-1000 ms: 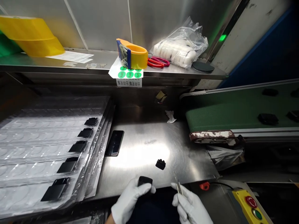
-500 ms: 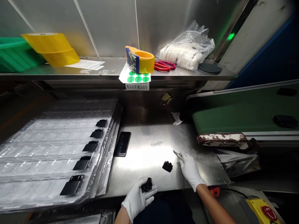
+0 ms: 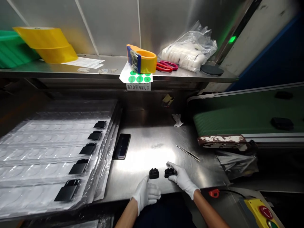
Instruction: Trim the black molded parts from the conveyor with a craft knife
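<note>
My left hand (image 3: 147, 193), in a white glove, is open with its fingers stretched out over the bench's front edge. Just beyond its thumb tip, a small black plastic part (image 3: 154, 173) with rounded knobs on top rests on the steel bench (image 3: 142, 142). My right hand (image 3: 181, 179), gloved too, has thumb and fingers closed around a second black plastic part (image 3: 169, 173), which is at the bench surface. Metal tweezers (image 3: 188, 153) lie beyond the right hand, touched by neither hand.
Clear plastic trays (image 3: 47, 136) with several black pieces (image 3: 67, 190) are stacked at left, beside a phone (image 3: 122, 146). A green conveyor belt (image 3: 237, 117) runs at right, near a red emergency button (image 3: 265, 212). The shelf above holds a tape dispenser (image 3: 148, 63) and scissors (image 3: 165, 66).
My right hand has put down the tweezers and taken hold of the black part on the bench. My left hand has let go of its black part, which now stands on the bench.
</note>
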A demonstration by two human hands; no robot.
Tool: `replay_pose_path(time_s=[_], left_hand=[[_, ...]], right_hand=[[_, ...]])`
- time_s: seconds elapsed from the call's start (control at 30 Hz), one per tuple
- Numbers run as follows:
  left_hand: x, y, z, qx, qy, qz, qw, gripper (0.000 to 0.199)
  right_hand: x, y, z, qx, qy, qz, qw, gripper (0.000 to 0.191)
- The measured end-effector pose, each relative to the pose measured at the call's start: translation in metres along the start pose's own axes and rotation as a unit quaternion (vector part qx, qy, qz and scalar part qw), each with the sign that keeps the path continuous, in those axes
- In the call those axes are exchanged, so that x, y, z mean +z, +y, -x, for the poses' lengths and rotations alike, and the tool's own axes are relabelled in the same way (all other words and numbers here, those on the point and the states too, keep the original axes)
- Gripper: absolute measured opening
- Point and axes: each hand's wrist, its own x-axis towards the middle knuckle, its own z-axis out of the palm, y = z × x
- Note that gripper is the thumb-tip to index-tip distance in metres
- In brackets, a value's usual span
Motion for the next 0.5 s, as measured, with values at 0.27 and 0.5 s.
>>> replay_pose_path(time_s=[0.27, 0.5], left_hand=[[-0.026, 0.006, 0.003, 0.344, 0.173, -0.275, 0.881, 0.065], [0.004, 0.045, -0.038, 0.422, 0.128, -0.385, 0.811, 0.073]], right_hand=[[0.014, -0.003, 0.005, 0.004, 0.018, 0.012, 1.000, 0.051], [0.014, -0.015, -0.018, -0.018, 0.046, 0.027, 0.998, 0.058]])
